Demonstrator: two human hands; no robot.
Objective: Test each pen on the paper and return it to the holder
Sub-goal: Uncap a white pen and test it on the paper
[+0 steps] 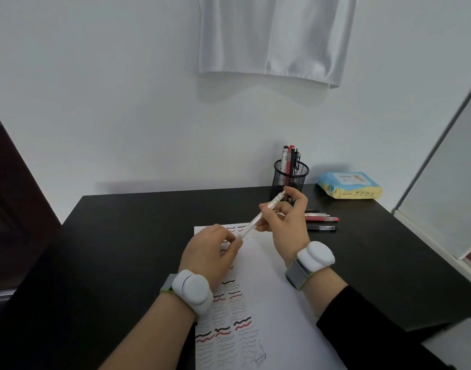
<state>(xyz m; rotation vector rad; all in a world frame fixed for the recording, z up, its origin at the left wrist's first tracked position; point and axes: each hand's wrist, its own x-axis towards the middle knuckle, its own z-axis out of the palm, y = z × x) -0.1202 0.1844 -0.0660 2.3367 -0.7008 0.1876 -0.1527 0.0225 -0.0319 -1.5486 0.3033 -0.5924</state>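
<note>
Both hands hold one white pen point(258, 216) in the air above the far end of the paper point(269, 303). The right hand point(287, 222) has its fingers curled round the upper part of the barrel, thumb and forefinger pinching near the far tip. The left hand point(210, 252) pinches the pen's near, lower end with curled fingertips. The pen slants from lower left up to the far right, toward the holder point(290, 178).

The paper lies on the black bench point(127, 236), its left part filled with rows of wavy black, red and faint strokes. The holder, a black mesh cup, stands at the far edge of the bench with several pens point(290, 158) upright in it. To the right of the right hand, a few loose pens point(322, 222) lie flat on the bench. Farther right sits a yellow and blue packet point(349, 185). Each wrist carries a white band device point(194, 289).
</note>
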